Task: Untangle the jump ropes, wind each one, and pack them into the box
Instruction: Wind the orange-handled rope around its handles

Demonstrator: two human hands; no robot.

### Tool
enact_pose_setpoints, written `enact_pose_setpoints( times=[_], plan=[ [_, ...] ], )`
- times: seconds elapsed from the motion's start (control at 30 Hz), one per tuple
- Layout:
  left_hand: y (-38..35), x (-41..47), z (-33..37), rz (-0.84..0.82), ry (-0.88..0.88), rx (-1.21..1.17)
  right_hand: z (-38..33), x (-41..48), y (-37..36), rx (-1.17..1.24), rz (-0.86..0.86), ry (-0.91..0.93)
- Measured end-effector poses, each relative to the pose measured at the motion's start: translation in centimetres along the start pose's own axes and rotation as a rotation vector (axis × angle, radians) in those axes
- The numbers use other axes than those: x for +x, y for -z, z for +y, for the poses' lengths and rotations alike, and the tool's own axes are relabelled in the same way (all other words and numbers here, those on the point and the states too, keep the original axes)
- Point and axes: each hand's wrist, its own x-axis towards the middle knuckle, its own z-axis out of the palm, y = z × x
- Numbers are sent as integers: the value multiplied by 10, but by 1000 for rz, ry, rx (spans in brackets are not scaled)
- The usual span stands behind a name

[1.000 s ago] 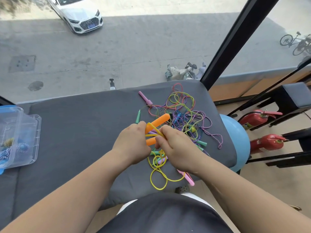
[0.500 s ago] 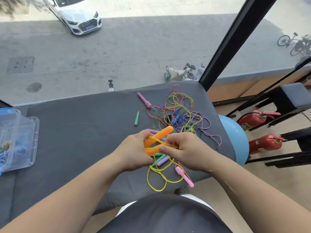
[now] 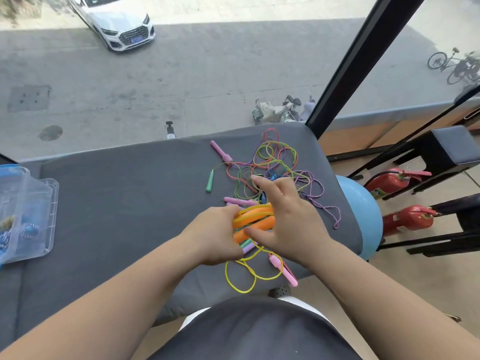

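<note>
My left hand (image 3: 215, 235) grips two orange jump-rope handles (image 3: 255, 220) held side by side, with yellow cord wrapped across them. My right hand (image 3: 283, 216) is over the handles' right ends, fingers spread and fairly straight, thumb touching the lower handle. Loose yellow cord (image 3: 246, 274) loops below the hands on the grey cushion (image 3: 117, 203). A tangle of coloured ropes (image 3: 272, 167) lies just beyond, with a pink handle (image 3: 220, 152), a green handle (image 3: 210, 181) and another pink handle (image 3: 283, 270) around it. The clear plastic box (image 3: 28, 211) sits at the far left.
The box holds a blue and white rope bundle (image 3: 26, 229). A blue exercise ball (image 3: 363, 214) and two red fire extinguishers (image 3: 405, 219) stand to the right of the cushion. A black window post (image 3: 358, 55) rises behind; a dark stool (image 3: 452, 149) is at far right.
The yellow cord has been wrapped more times round the orange handles. My right hand has let go of the cord and spread its fingers over the handles. The view has shifted slightly.
</note>
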Motion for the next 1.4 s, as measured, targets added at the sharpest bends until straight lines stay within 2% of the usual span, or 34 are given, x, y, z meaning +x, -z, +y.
enact_pose_setpoints(
  times=[0.07, 0.17, 0.3, 0.4, 0.5, 0.53, 0.63, 0.7, 0.77, 0.87, 0.93, 1.1, 1.2, 1.3, 1.4],
  plan=[
    [1, 2, -1, -35, -48, 192, 1, 1, 1, -243, -192, 107],
    [9, 3, -4, -55, -76, 229, 2, 5, -5, -367, -383, 178],
    [18, 7, -5, -11, -99, 141, 7, 5, -13, -283, -242, 89],
    [21, 11, -17, 150, 33, -180, 6, 4, -16, -175, -194, -19],
    [12, 0, -24, 348, 181, -791, 1, 8, -18, -56, -165, -145],
    [5, -4, -22, 329, 199, -966, -1, 9, -19, -25, -155, -181],
    [-14, -8, -4, 153, 194, -1290, -12, 10, -21, 4, -122, -176],
    [-17, -1, 3, 124, 254, -1581, -26, 6, -24, 7, -154, -143],
    [-13, 4, 8, 143, 278, -1721, -34, 0, -27, 21, -186, -82],
    [-6, 1, 5, 234, 282, -1579, -31, -3, -19, 109, -253, 36],
    [-3, -3, -3, 183, 219, -1493, -26, -1, -7, 198, -320, 67],
    [-4, -6, -30, 77, 200, -1348, -9, 9, 15, 231, -354, 47],
    [-3, -2, -45, 91, 195, -1241, 13, 9, 20, 375, -265, -32],
    [1, 2, -63, 170, 215, -871, 34, 7, 34, 562, -258, -138],
    [6, 2, -76, 253, 194, -452, 51, 1, 37, 569, -499, -248]
  ],
)
